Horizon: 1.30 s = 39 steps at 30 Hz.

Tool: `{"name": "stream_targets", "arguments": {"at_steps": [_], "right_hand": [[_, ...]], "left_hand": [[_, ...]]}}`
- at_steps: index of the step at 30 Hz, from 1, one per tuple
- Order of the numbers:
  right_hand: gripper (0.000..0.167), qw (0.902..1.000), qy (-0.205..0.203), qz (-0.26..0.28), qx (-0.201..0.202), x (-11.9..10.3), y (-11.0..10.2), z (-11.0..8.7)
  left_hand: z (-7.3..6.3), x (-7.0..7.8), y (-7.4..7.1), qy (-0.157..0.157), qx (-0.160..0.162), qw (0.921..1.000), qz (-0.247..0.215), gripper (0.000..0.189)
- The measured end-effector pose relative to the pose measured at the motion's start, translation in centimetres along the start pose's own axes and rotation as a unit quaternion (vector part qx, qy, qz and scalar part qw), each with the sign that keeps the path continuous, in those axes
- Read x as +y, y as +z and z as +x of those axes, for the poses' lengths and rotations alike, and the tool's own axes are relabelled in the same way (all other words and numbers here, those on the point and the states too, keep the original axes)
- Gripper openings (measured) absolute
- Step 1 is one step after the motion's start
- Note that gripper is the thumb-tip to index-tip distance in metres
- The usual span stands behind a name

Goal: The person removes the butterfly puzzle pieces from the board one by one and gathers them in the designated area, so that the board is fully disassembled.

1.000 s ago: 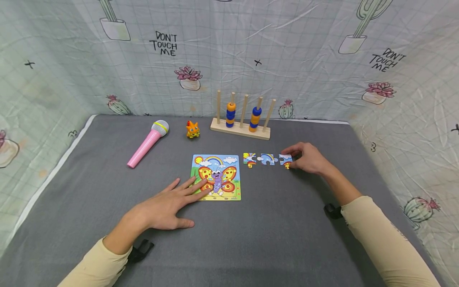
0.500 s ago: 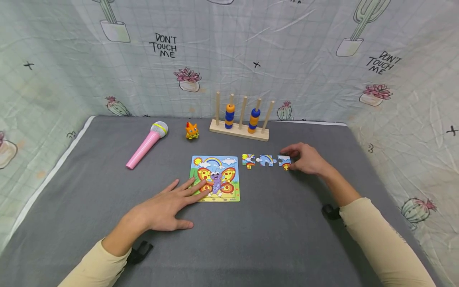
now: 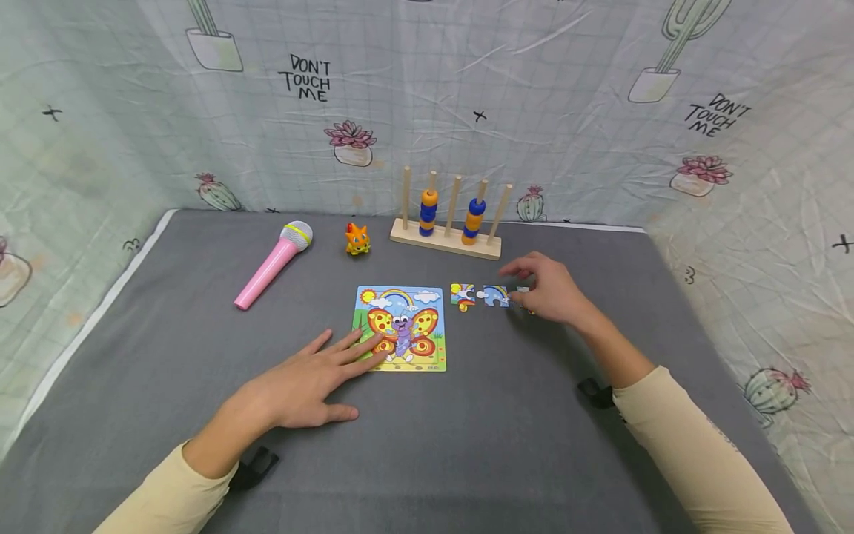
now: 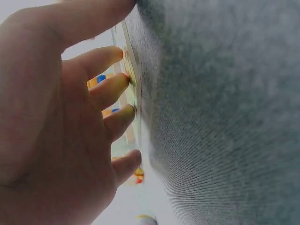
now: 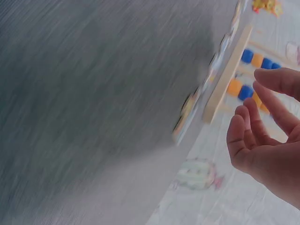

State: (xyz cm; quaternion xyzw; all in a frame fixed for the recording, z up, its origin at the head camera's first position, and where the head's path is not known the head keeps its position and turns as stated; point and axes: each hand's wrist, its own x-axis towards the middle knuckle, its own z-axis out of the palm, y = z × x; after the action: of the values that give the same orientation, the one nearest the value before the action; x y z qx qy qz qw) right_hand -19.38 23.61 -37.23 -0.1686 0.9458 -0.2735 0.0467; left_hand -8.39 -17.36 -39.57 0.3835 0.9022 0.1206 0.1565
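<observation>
My left hand [image 3: 300,387] lies flat with spread, straight fingers, their tips on the lower left of a square butterfly puzzle [image 3: 430,354]. In the left wrist view, the fingertips [image 4: 123,77] rest at the puzzle's edge. To its right, a row of loose jigsaw pieces lies on the table: a left piece with a sun [image 3: 458,291], a middle rainbow piece [image 3: 494,296] and a right piece [image 5: 186,112], which the right hand largely hides in the head view. My right hand [image 3: 550,291] hovers over the row's right end, thumb and fingers apart with nothing between them.
A wooden peg rack [image 3: 445,241] with blue and orange rings stands at the back. Left of it are a small orange toy figure [image 3: 358,239] and a pink toy microphone [image 3: 270,267]. A printed cloth [image 3: 427,89] hangs behind the grey table [image 3: 427,460].
My right hand has left the rightmost jigsaw piece and shifted left above it, toward the middle piece. The left hand stays on the puzzle.
</observation>
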Motion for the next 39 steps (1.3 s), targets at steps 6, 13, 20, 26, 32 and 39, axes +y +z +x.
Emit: {"name": "stream_targets", "arguments": {"at_steps": [6, 13, 20, 26, 32, 39], "right_hand": [[0.034, 0.9990, -0.034, 0.014, -0.026, -2.1, 1.8, 0.6], [0.035, 0.9932, -0.095, 0.020, -0.064, -5.0, 4.0, 1.7], [0.033, 0.9843, -0.135, 0.028, -0.110, -8.5, 6.1, 3.2], [0.035, 0.9789, -0.151, 0.020, -0.137, -10.9, 7.7, 4.6], [0.037, 0.9747, -0.154, -0.002, -0.162, -12.1, 9.1, 5.9], [0.040, 0.9660, -0.178, -0.013, -0.187, -12.7, 10.1, 6.9]], "left_hand": [[-0.7, 0.6, 0.2, 0.009, 0.003, 0.9997, 0.022, 0.084], [-1.3, 1.0, 0.8, 0.009, 0.000, 0.9999, 0.005, 0.080], [-1.7, 0.7, 1.0, -0.004, 0.003, 0.9999, -0.013, 0.080], [-1.8, 0.4, 1.0, 0.000, 0.008, 0.9999, -0.011, 0.080], [-1.7, 0.4, 1.0, 0.005, 0.006, 0.9999, -0.014, 0.080], [-1.5, 0.4, 0.9, 0.008, 0.003, 0.9998, -0.018, 0.080]]}}
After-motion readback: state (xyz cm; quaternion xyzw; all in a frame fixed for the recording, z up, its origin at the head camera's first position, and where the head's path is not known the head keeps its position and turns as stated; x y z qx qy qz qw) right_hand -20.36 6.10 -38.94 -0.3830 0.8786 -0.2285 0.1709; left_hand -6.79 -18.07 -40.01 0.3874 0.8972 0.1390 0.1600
